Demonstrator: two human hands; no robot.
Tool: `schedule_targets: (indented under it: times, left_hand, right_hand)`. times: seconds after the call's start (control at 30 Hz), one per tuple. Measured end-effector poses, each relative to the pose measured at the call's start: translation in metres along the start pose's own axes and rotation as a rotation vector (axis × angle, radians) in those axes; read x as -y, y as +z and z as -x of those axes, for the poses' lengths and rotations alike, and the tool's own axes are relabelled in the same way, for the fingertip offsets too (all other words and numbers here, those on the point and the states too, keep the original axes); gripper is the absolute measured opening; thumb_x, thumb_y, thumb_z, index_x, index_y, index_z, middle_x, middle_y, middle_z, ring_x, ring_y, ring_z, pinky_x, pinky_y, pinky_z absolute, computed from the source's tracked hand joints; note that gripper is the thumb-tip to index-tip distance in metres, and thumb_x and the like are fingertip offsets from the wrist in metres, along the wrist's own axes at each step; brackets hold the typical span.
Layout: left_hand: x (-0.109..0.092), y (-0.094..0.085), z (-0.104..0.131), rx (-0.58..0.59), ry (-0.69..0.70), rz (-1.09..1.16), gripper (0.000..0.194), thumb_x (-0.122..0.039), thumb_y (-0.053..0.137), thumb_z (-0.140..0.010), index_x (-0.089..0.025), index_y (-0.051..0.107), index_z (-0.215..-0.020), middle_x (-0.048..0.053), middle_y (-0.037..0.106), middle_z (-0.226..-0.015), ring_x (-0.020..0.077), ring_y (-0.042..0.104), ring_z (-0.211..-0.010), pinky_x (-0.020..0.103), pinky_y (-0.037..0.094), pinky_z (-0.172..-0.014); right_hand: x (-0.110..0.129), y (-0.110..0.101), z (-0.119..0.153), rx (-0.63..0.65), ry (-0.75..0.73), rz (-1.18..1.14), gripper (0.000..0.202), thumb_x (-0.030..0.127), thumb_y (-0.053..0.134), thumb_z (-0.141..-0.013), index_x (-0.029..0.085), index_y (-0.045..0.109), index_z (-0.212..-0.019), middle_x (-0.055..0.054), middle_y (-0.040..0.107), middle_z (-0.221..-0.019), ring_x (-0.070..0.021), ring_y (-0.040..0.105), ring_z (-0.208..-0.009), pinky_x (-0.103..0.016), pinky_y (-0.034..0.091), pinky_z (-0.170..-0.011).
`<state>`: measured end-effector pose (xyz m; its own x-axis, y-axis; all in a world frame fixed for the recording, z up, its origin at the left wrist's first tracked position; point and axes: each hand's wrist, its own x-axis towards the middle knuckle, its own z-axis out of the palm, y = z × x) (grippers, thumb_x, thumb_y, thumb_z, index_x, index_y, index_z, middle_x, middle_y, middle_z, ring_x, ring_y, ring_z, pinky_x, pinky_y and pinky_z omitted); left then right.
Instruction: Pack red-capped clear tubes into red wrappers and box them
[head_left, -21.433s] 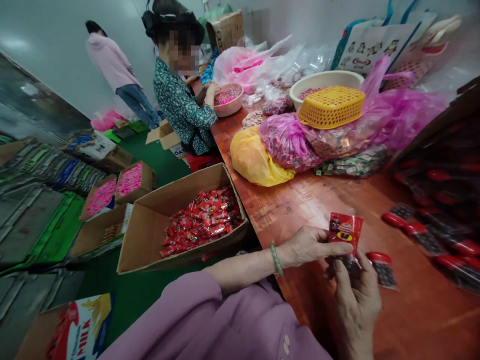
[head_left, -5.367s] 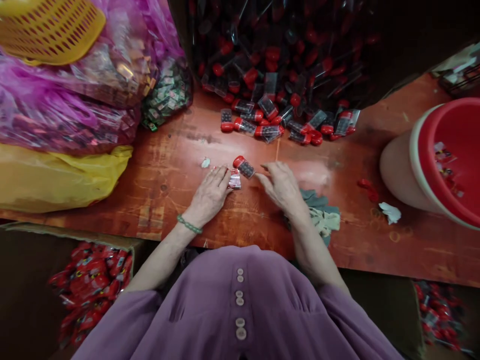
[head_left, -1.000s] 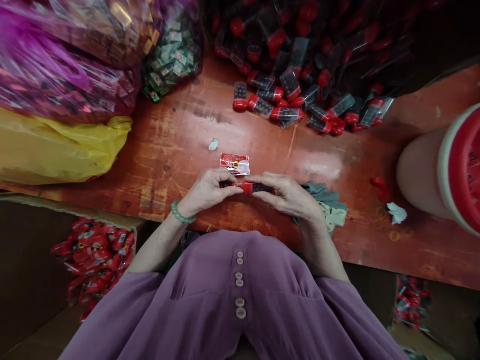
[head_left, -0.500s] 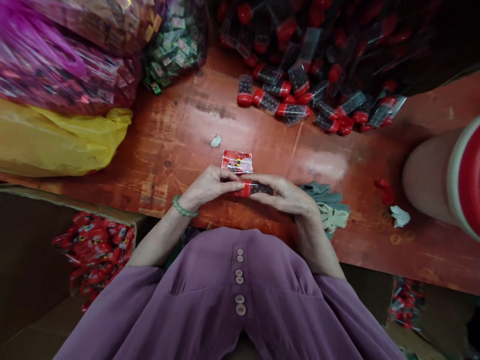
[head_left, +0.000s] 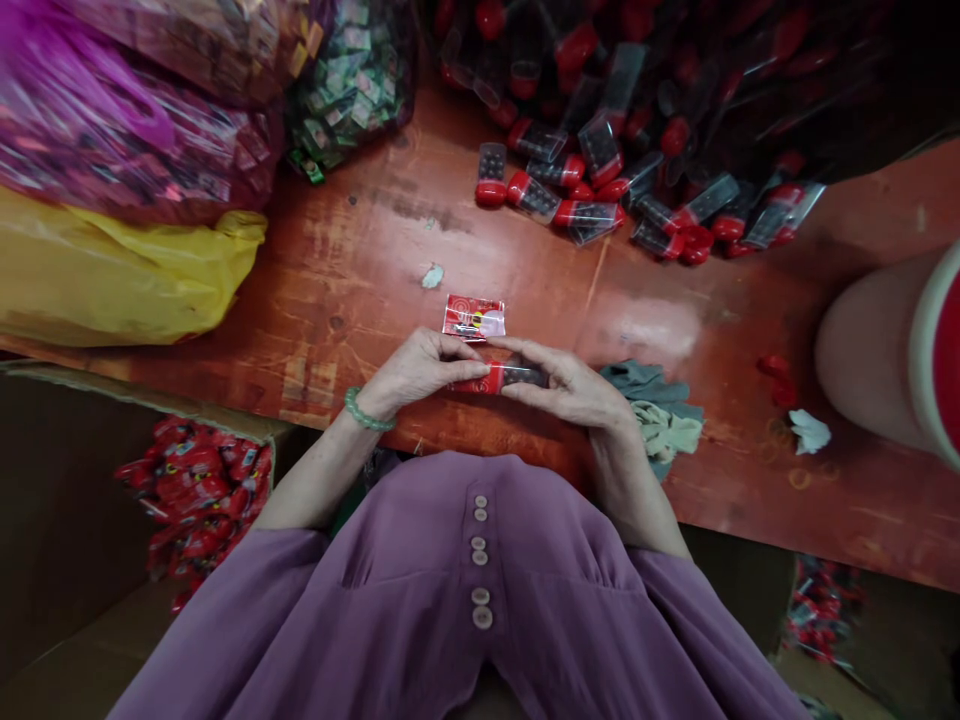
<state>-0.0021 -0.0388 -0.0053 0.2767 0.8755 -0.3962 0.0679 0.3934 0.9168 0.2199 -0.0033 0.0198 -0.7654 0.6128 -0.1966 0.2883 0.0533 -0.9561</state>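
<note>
Between my two hands, low over the red table, lies a small clear tube with dark contents and a red wrapper around its left part. My left hand, with a green bead bracelet at the wrist, pinches the red left end. The fingers of my right hand close on the clear right end, thumb on the near side. Just beyond my fingertips a flat red printed label rests on the table.
Many red-capped tubes spill across the back. Filled bags stand at the left, cloths and a large tub at the right. Open cartons with red packets sit below the table's front edge.
The view has shifted slightly, so the tub and the cloths appear a little further right. Both hands keep their grip on the tube, with hardly any movement.
</note>
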Motion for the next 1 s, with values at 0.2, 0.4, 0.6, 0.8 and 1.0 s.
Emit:
schedule_targets:
  times: [0.2, 0.4, 0.6, 0.8, 1.0]
  left_hand:
    - [-0.001, -0.001, -0.001, 0.016, 0.008, -0.019, 0.023, -0.039, 0.078, -0.074, -0.016, 0.078, -0.075, 0.003, 0.073, -0.069, 0.0113, 0.062, -0.061, 0.024, 0.048, -0.062]
    - [-0.002, -0.001, 0.006, -0.137, -0.020, 0.267, 0.043, -0.046, 0.085, -0.066, -0.016, 0.076, -0.096, 0.003, 0.076, -0.085, 0.0122, 0.067, -0.069, 0.024, 0.055, -0.067]
    - [0.010, 0.009, 0.023, -0.190, -0.043, 0.760, 0.051, -0.050, 0.090, -0.058, -0.019, 0.072, -0.095, 0.004, 0.076, -0.091, 0.0144, 0.070, -0.076, 0.027, 0.060, -0.069]
    - [0.011, 0.037, 0.025, -0.368, -0.083, 0.843, 0.039, -0.039, 0.095, -0.052, -0.015, 0.073, -0.073, 0.001, 0.073, -0.071, 0.0089, 0.065, -0.066, 0.019, 0.054, -0.063]
    - [0.007, 0.045, 0.015, -0.521, 0.001, 0.885, 0.038, -0.041, 0.093, -0.056, -0.014, 0.072, -0.073, -0.001, 0.069, -0.066, 0.0065, 0.056, -0.057, 0.020, 0.046, -0.058]
  right_hand:
    - [0.001, 0.010, -0.004, -0.004, -0.006, -0.030, 0.040, 0.031, 0.061, -0.091, 0.021, 0.062, -0.130, -0.007, 0.071, -0.122, -0.0202, 0.068, -0.107, -0.039, 0.055, -0.094]
    - [-0.001, 0.016, -0.001, -0.093, 0.048, -0.162, 0.035, 0.034, 0.064, -0.091, 0.024, 0.062, -0.125, -0.002, 0.070, -0.100, -0.0124, 0.062, -0.075, -0.028, 0.054, -0.070]
    - [-0.017, 0.030, -0.004, -0.205, 0.064, -0.337, 0.041, 0.043, 0.067, -0.089, 0.026, 0.058, -0.125, 0.002, 0.063, -0.082, -0.0087, 0.051, -0.059, -0.021, 0.047, -0.053]
    - [-0.015, 0.043, -0.013, -0.299, 0.044, -0.307, 0.042, 0.042, 0.063, -0.091, 0.025, 0.056, -0.128, -0.001, 0.066, -0.100, -0.0092, 0.054, -0.063, -0.024, 0.051, -0.059]
    - [-0.006, 0.054, -0.021, -0.379, -0.017, -0.245, 0.045, 0.038, 0.064, -0.090, 0.024, 0.054, -0.131, -0.006, 0.066, -0.121, -0.0200, 0.064, -0.107, -0.038, 0.051, -0.100]
